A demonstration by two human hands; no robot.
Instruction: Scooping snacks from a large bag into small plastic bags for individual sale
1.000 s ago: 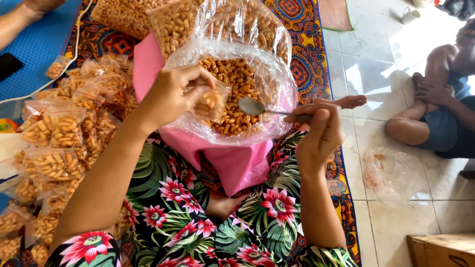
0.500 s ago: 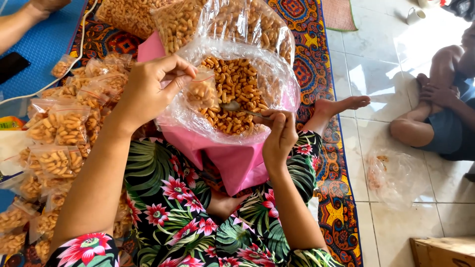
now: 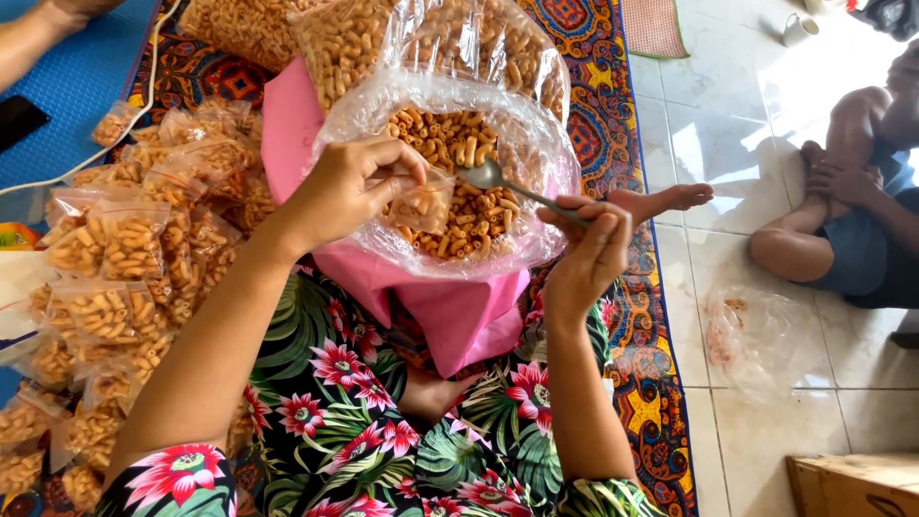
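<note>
A home floor used for packing snacks
Tiled floor (image 3: 756, 144) at 3 o'clock; patterned mat (image 3: 593, 105) at centre; filled snack packets (image 3: 105, 249) at 9 o'clock

I see a floor of pale glossy tiles (image 3: 766, 144) at right, catching bright daylight glare. A patterned mat (image 3: 593, 86) in orange, blue and red covers the centre; a blue mat (image 3: 86, 86) lies at upper left. A wooden box corner (image 3: 852, 483) sits lower right, a white cup (image 3: 796, 29) upper right.

Filled snack packets (image 3: 115, 278) crowd the left, a large open snack bag (image 3: 459, 172) blocks the front, while tiled floor (image 3: 747, 144) lies open rightward.
</note>
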